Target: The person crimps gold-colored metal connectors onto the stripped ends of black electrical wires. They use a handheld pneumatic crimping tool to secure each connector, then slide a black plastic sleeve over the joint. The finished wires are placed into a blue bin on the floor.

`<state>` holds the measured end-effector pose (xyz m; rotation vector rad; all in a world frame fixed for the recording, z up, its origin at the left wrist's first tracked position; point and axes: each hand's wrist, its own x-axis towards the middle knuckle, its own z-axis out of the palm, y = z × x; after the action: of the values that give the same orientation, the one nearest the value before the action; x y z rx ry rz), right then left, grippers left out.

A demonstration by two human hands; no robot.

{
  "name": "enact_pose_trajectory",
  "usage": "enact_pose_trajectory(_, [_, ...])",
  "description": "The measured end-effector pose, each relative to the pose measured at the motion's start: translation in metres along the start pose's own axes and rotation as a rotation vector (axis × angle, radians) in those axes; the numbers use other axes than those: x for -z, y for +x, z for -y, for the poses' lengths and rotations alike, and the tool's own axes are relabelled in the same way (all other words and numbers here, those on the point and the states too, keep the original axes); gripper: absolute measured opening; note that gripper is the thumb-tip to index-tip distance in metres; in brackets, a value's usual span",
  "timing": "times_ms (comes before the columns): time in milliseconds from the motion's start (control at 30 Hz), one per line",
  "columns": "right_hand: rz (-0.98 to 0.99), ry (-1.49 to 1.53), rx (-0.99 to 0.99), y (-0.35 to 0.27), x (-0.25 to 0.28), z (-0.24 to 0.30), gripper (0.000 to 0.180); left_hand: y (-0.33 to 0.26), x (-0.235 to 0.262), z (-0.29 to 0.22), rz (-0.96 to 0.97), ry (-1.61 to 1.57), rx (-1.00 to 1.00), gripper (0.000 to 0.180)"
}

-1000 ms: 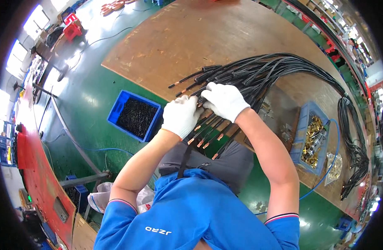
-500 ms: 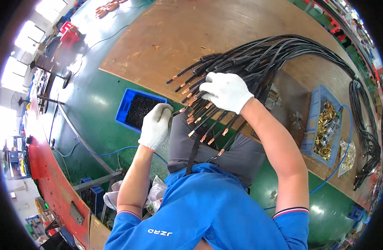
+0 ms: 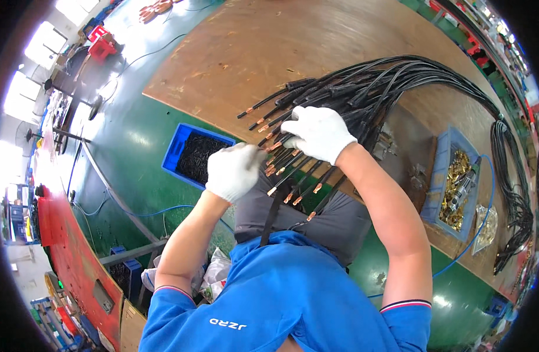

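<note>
A thick bundle of black cables (image 3: 398,82) with bare copper ends (image 3: 281,167) lies across a brown wooden bench (image 3: 293,41) and hangs over its near edge. My right hand (image 3: 319,132), in a white glove, presses down on the cables close to their ends. My left hand (image 3: 234,170), also gloved, is closed around something small just left of the copper tips; what it pinches is hidden by the fingers. A blue bin (image 3: 193,155) of small black pieces sits on the green floor beside my left hand.
A blue tray (image 3: 454,179) of brass-coloured terminals sits on the bench at the right, with a blue hose running from it. More black cable (image 3: 513,193) loops past it. Red equipment (image 3: 64,234) and pipes stand on the floor at left.
My left hand dropped to the blue bin half a second ago and has come back up to the copper cable ends. My right hand has stayed on the bundle.
</note>
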<state>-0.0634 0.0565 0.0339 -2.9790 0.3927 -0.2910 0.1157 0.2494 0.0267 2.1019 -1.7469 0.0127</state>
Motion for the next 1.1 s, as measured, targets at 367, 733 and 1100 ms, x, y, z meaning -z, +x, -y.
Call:
enact_pose_trajectory(367, [-0.01,0.006,0.071,-0.002,-0.001,-0.001,0.03,-0.033,-0.015,0.027,0.297,-1.253,0.796,0.035])
enact_pose_trajectory(733, [0.007,0.024,0.071,-0.007,0.003,-0.001,0.031,-0.086,-0.025,0.114,0.132,-1.165,1.016,0.033])
enact_pose_trajectory(1100, [-0.006,0.174,-0.015,-0.011,0.01,0.004,0.03,-0.015,-0.007,0.05,-0.04,-0.546,0.358,0.044])
